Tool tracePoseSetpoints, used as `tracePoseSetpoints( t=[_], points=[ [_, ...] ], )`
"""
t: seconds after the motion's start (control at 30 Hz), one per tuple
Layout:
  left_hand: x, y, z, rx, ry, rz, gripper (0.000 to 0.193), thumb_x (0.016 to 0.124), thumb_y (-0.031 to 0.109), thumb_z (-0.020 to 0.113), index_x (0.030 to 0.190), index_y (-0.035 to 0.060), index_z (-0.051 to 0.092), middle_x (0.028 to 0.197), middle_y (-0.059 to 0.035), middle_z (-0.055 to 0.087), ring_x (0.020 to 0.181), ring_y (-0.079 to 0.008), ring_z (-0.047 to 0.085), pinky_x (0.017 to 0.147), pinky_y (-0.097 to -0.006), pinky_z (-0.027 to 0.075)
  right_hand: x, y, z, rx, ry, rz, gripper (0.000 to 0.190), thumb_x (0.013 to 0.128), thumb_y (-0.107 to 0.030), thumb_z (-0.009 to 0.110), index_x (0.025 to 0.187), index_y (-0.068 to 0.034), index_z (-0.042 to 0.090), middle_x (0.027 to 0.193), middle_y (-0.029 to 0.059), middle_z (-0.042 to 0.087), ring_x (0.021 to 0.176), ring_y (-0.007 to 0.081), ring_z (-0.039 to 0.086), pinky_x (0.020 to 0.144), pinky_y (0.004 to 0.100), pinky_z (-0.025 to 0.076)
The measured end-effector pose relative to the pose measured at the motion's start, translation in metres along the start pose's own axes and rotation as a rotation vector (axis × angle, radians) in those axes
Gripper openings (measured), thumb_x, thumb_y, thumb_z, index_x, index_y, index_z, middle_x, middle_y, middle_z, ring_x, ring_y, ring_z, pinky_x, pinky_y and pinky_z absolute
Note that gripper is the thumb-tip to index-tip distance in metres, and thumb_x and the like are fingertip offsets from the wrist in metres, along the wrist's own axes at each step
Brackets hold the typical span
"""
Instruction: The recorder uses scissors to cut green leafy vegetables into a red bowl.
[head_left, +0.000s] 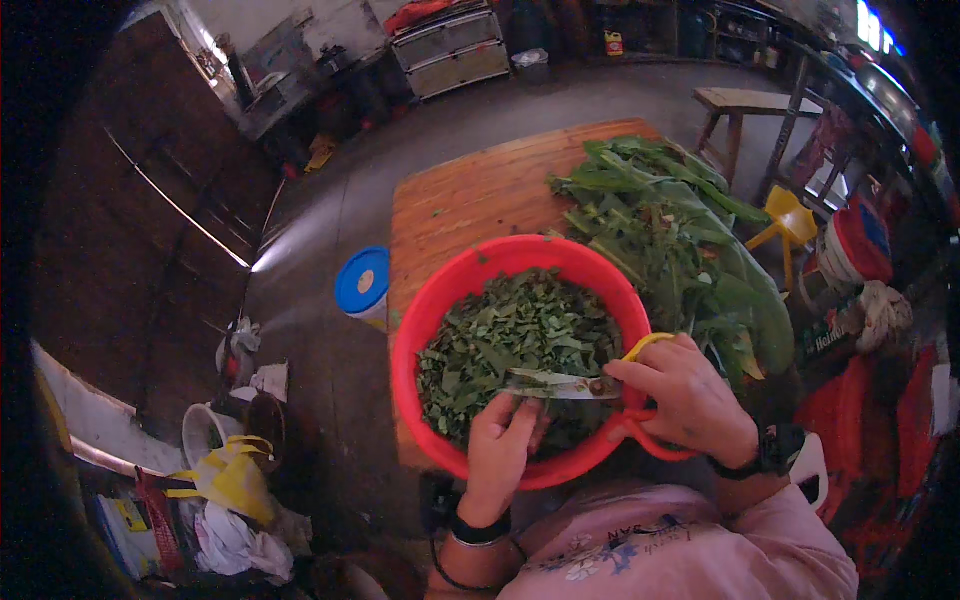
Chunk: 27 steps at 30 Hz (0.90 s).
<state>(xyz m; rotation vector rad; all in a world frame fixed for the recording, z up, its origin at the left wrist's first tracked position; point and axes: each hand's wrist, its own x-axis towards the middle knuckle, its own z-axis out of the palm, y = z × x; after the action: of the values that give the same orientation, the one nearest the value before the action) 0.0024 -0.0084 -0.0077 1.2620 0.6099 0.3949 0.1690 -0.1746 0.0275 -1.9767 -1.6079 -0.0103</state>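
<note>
My right hand grips a pair of scissors with one yellow and one red handle loop. Their metal blades, with green bits stuck on them, reach left over a red plastic basin. Chopped green leaves fill much of the basin. At the blade tips, the fingers of my left hand are pinched on a green leaf piece, mostly hidden by fingers and blades. Beyond the basin, to the right, lies a heap of large whole green leaves.
The basin stands on a wooden table. A blue-lidded bucket is at the table's left side. To the right are a yellow plastic funnel-like object and a crate. A wooden bench stands farther back; bags lie at lower left.
</note>
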Motion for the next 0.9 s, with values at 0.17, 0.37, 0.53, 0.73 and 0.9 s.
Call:
tracePoseSetpoints(
  t=[0.17, 0.37, 0.53, 0.73, 0.9],
  points=[
    [0.001, -0.001, 0.001, -0.026, 0.043, -0.004, 0.013, 0.099, 0.017, 0.056, 0.102, 0.0058, 0.063, 0.071, 0.0057, 0.053, 0.057, -0.003, 0.042, 0.052, -0.0209, 0.033, -0.008, 0.004, -0.006, 0.023, -0.141, 0.138, 0.057, 0.066, -0.024, 0.081, 0.117, -0.008, 0.061, 0.097, 0.0121, 0.062, 0.096, 0.0325, 0.06, 0.085, 0.0442, 0.044],
    [0.002, 0.0, 0.002, -0.104, 0.031, 0.062, 0.014, 0.097, 0.009, 0.054, 0.109, 0.004, 0.059, 0.082, 0.0026, 0.058, 0.057, -0.0052, 0.044, 0.049, -0.0208, 0.035, -0.011, 0.011, -0.009, -0.057, 0.016, 0.066, 0.065, 0.062, -0.033, 0.083, 0.118, -0.009, 0.062, 0.097, 0.01, 0.062, 0.096, 0.0309, 0.06, 0.085, 0.0432, 0.043],
    [0.001, 0.005, 0.005, -0.141, 0.019, 0.057, 0.011, 0.099, 0.012, 0.055, 0.106, 0.0052, 0.058, 0.079, 0.0029, 0.056, 0.06, -0.0041, 0.044, 0.053, -0.0207, 0.036, -0.009, 0.007, -0.009, -0.055, -0.035, 0.041, 0.073, 0.059, -0.042, 0.084, 0.12, -0.01, 0.062, 0.099, 0.0099, 0.06, 0.099, 0.0316, 0.058, 0.088, 0.0436, 0.04],
    [0.002, -0.005, -0.002, -0.086, -0.011, 0.107, 0.017, 0.097, 0.007, 0.054, 0.113, 0.0029, 0.057, 0.085, 0.0, 0.059, 0.059, -0.0062, 0.047, 0.05, -0.021, 0.036, -0.003, -0.001, -0.007, -0.022, -0.071, 0.012, 0.063, 0.064, -0.021, 0.08, 0.122, -0.009, 0.059, 0.098, 0.0117, 0.061, 0.099, 0.0328, 0.059, 0.09, 0.0454, 0.042],
    [0.001, -0.001, 0.001, -0.111, 0.036, 0.067, 0.014, 0.098, 0.009, 0.057, 0.11, 0.0037, 0.057, 0.082, 0.0016, 0.058, 0.063, -0.0052, 0.048, 0.056, -0.0213, 0.04, -0.006, 0.0, -0.007, -0.018, -0.174, 0.103, 0.055, 0.065, -0.021, 0.079, 0.115, -0.009, 0.062, 0.089, 0.0108, 0.063, 0.088, 0.0318, 0.061, 0.078, 0.0447, 0.045]
  ],
)
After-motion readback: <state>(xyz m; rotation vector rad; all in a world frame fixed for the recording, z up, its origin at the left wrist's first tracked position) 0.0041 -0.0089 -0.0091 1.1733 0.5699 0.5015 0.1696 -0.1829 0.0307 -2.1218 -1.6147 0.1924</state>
